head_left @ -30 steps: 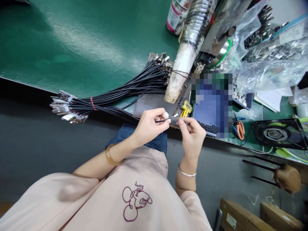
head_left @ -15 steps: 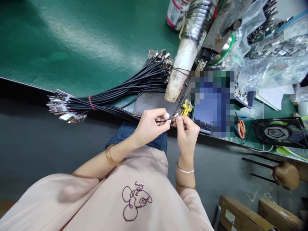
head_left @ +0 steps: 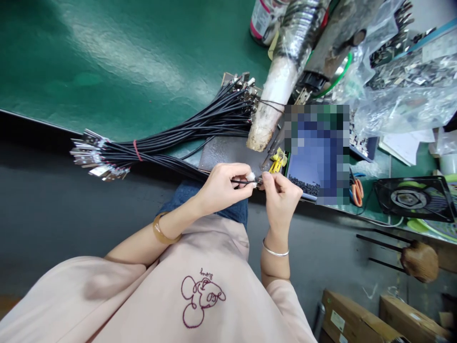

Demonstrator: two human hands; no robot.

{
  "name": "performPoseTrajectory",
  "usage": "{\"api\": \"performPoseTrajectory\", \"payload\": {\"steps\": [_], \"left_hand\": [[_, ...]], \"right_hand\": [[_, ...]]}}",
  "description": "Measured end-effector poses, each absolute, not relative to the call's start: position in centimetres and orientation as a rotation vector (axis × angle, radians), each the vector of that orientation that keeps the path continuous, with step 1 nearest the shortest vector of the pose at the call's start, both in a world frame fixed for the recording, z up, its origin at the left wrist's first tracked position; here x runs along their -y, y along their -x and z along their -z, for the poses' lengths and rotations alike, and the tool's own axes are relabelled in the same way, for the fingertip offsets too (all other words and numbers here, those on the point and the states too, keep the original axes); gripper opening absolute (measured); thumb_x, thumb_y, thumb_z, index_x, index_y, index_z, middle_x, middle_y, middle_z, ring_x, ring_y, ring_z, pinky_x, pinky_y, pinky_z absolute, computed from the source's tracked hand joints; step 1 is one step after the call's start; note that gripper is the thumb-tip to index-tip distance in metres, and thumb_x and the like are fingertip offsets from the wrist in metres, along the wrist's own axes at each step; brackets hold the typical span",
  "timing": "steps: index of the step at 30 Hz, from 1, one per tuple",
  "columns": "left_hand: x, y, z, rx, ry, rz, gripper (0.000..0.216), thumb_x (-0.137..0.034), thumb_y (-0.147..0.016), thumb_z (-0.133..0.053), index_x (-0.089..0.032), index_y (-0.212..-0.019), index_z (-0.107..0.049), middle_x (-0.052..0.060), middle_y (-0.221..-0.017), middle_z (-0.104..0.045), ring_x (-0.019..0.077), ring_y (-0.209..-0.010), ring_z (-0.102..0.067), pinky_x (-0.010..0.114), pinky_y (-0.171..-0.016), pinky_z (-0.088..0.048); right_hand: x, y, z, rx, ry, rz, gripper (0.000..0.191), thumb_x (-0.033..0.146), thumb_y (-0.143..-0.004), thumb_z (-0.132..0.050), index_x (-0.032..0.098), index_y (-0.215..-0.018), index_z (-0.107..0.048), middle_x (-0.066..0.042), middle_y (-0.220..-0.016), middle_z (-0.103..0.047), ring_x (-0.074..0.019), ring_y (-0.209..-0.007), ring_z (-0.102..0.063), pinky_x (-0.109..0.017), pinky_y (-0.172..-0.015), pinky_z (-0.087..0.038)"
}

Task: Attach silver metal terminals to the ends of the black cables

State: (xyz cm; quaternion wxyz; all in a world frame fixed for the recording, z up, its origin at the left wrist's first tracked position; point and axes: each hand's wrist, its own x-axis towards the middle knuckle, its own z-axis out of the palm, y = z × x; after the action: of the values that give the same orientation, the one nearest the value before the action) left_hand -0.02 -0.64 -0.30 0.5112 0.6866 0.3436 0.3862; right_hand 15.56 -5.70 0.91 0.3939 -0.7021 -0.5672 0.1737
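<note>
1. Pinching a thin, round, black cable [head_left: 242, 182] between the thumb and fingers of the left hand [head_left: 224, 186], with small white coverings [head_left: 252, 176] showing at the tips.
2. Holding the cable's end near the front edge of a glossy green bench [head_left: 107, 57], just in front of a flat, dark-grey plate [head_left: 221, 152].
3. Curling the thumb and fingers of the right hand [head_left: 282, 193] in at that end; being unable to tell whether gripping or merely touching it, with the fingers hiding the spot.
4. Wearing a honey-coloured bangle [head_left: 159, 232] on the left wrist and a thin silver bangle [head_left: 274, 252] on the right.
5. Having a long bundle of black cables [head_left: 185, 131] lying to the left, bound with a red band [head_left: 137, 150], flat silvery connectors [head_left: 93, 155] jutting past the bench edge.
6. Facing a stained white tapered tube [head_left: 267, 107] slanting down above the plate, with a yellow-handled tool [head_left: 276, 164] lying near its tip.
7. Working beside a blue tray [head_left: 303, 152], partly pixelated, with small black pieces [head_left: 303, 185] lying inside.
</note>
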Motion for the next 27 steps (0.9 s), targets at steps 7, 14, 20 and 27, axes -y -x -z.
{"api": "performPoseTrajectory", "payload": {"steps": [7,14,20,27], "left_hand": [[0.3,0.9,-0.1,-0.738,-1.411,-0.838,0.014,-0.024,-0.086,-0.062,-0.012,-0.081,-0.068,0.002,-0.072,-0.062,0.0097,-0.064,-0.052,0.02,-0.061,-0.043],[0.6,0.3,-0.5,-0.795,-1.334,-0.914,0.016,-0.024,-0.082,-0.065,-0.012,-0.072,-0.071,0.003,-0.071,-0.063,0.01,-0.064,-0.054,0.019,-0.057,-0.041],[0.9,-0.6,0.1,-0.881,-1.326,-0.957,0.013,-0.019,-0.079,-0.061,-0.013,-0.068,-0.065,-0.002,-0.061,-0.052,0.0074,-0.057,-0.044,0.019,-0.054,-0.037],[1.0,-1.2,0.0,-0.956,-1.379,-1.01,0.011,-0.017,-0.079,-0.059,-0.013,-0.068,-0.062,-0.005,-0.059,-0.042,0.0046,-0.055,-0.032,0.015,-0.05,-0.03]], "right_hand": [[7.0,-16.4,-1.0,1.473,1.649,-0.464,0.023,0.042,-0.094,-0.063,0.023,-0.09,-0.074,-0.001,-0.075,-0.069,-0.0131,-0.059,-0.057,-0.028,-0.058,-0.046],[7.6,-16.3,-1.9,1.222,1.556,-0.028,0.026,0.035,-0.097,-0.043,0.024,-0.113,-0.061,0.005,-0.056,-0.049,-0.0128,-0.042,-0.045,-0.029,-0.047,-0.039],[7.5,-16.5,-2.8,1.227,1.531,0.012,0.009,0.028,-0.097,-0.06,0.025,-0.104,-0.064,-0.002,-0.088,-0.075,-0.0162,-0.062,-0.072,-0.033,-0.059,-0.059],[7.8,-16.4,-1.7,1.354,1.352,0.037,0.024,0.018,-0.099,-0.057,0.024,-0.122,-0.06,0.003,-0.085,-0.076,-0.0132,-0.065,-0.074,-0.033,-0.074,-0.066]]}}
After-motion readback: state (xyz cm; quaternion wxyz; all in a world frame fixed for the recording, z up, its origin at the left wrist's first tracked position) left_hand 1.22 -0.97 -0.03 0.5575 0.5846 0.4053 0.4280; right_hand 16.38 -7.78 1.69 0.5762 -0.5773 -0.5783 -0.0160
